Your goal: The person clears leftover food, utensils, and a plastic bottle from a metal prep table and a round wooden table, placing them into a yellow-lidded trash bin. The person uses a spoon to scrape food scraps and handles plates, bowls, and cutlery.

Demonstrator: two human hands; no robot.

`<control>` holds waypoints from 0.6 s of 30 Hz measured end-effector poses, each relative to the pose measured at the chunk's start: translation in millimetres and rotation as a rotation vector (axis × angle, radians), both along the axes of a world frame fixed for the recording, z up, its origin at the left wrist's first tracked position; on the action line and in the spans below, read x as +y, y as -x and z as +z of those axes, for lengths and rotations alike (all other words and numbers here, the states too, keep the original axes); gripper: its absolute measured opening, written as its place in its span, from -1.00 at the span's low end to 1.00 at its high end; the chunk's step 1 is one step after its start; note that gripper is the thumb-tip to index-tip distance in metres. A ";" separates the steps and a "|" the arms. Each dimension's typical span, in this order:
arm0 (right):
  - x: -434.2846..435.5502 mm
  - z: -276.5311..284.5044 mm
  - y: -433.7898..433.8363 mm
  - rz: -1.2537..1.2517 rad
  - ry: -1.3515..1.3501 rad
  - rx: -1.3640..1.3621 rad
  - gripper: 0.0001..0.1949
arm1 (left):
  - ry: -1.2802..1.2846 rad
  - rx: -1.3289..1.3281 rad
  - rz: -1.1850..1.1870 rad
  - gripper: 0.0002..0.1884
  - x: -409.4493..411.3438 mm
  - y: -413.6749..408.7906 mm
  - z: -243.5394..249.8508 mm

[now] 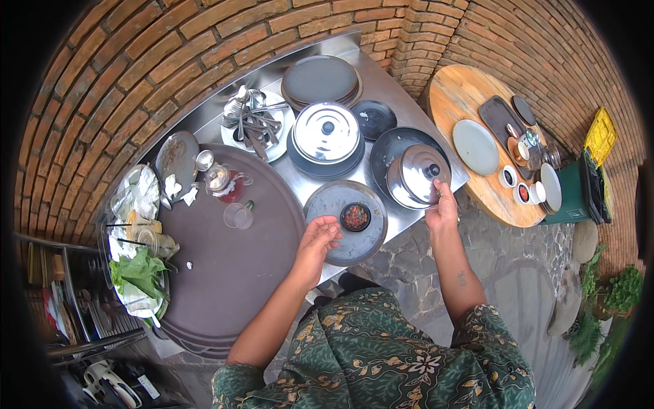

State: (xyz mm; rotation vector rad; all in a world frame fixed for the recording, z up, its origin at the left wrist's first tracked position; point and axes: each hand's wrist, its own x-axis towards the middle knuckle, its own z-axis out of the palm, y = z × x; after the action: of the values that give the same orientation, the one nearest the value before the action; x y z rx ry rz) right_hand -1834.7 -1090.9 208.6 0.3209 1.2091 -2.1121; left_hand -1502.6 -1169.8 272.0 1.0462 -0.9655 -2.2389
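My right hand [443, 207] is at the near rim of a shiny metal lid [420, 171] with a black knob, its fingers pinching the edge. The lid overlaps another metal piece, over a large dark bowl [391, 148]. My left hand [319, 236] is at the left edge of a grey plate [368, 243], fingers loosely curled; whether it touches the plate is not clear. On that plate sits a small dark bowl of red sauce [355, 217]. Behind it, a domed metal lid [327, 128] rests on stacked dark plates.
A big round brown tray [230, 276] on the left carries glasses, crumpled tissues and leafy scraps. Cutlery [254, 122] lies piled on a white plate beside stacked grey plates [320, 79]. A round wooden table [449, 97] with dishes stands right, near a green bin [569, 191] and brick walls.
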 end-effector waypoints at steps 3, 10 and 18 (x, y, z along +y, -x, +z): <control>-18.7 -16.0 25.7 -0.017 -0.020 0.000 -0.67 | 0.038 -0.003 -0.019 -0.66 10.8 -17.0 6.1; -43.8 -40.8 44.4 0.055 -0.097 -0.010 -0.53 | 0.031 0.003 0.072 -0.67 36.0 -52.4 18.2; -34.4 -38.6 63.2 0.446 -0.390 0.454 -0.26 | 0.065 0.041 0.174 -0.69 61.4 -78.7 31.9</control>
State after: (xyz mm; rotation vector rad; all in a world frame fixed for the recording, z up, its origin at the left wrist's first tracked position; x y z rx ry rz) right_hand -1897.9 -1125.3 170.0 -0.2617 1.7696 -1.5957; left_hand -1423.9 -1108.5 303.9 1.0109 -0.8881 -2.0661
